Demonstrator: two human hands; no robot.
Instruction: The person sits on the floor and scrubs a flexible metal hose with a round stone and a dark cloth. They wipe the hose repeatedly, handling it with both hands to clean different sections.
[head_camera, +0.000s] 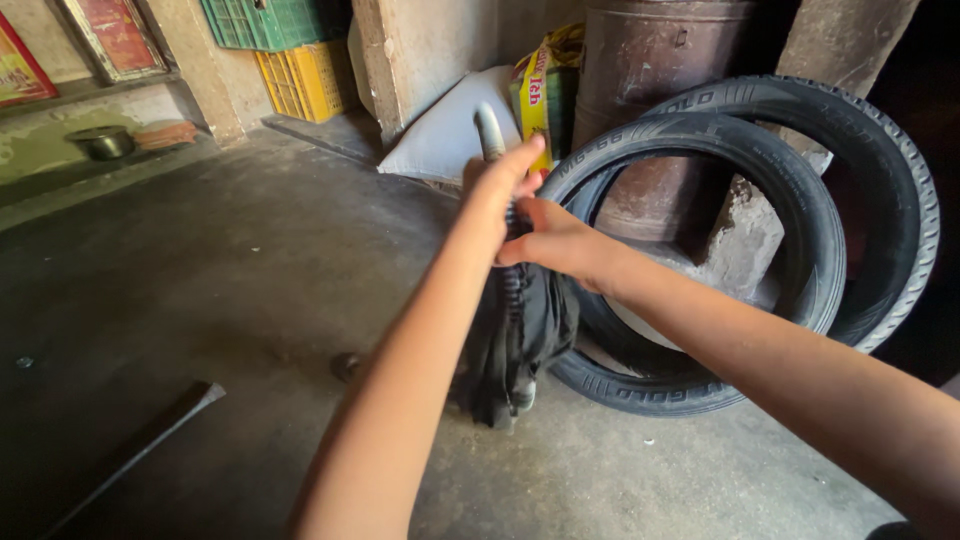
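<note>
Both forearms reach forward, left hand (497, 180) and right hand (548, 238) fingers wrapped around a limp black inner tube (520, 330) hanging straight down.

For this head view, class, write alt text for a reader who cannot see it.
Both hands, left hand and right hand, grip a limp black inner tube hanging above a concrete floor. Two black tyres lean behind it by a rusty drum.

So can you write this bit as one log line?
left hand: grips limp black rubber tube | right hand: grips same tube | behind: two black tyres, rusty metal drum
</note>
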